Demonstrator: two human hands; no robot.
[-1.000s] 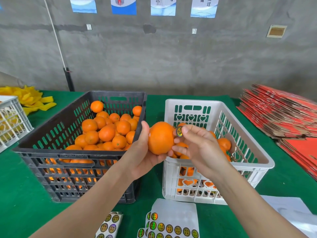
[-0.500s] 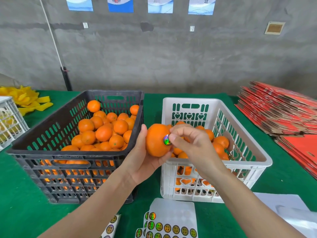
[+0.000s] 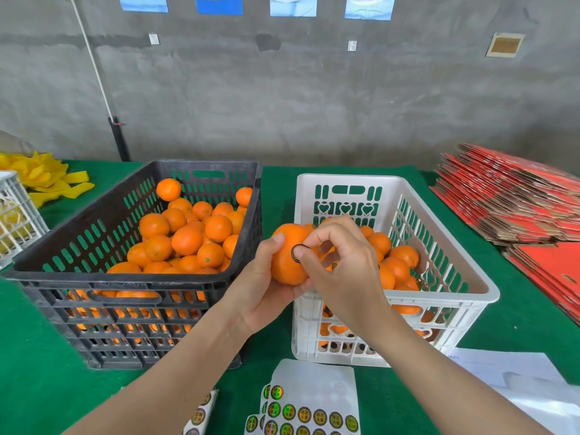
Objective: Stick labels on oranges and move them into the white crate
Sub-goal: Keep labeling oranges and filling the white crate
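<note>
Orange [image 3: 287, 265]: cupped in the left hand [image 3: 266, 296], fingers wrapped around its near side, held over the gap between the two crates so the right hand [image 3: 342, 271] can press a round label [image 3: 296, 253] flat with its thumb, other fingers curled loosely. White crate [image 3: 395, 183]: just right of the hands, part-filled with labelled fruit, rim unobstructed; black crate [image 3: 201, 166] of unlabelled oranges to the left. Label sheets [image 3: 310, 412] on the green counter [image 3: 37, 372] nearest the person; red cardboard stack [image 3: 518, 196] far right, clear of the path.
</note>
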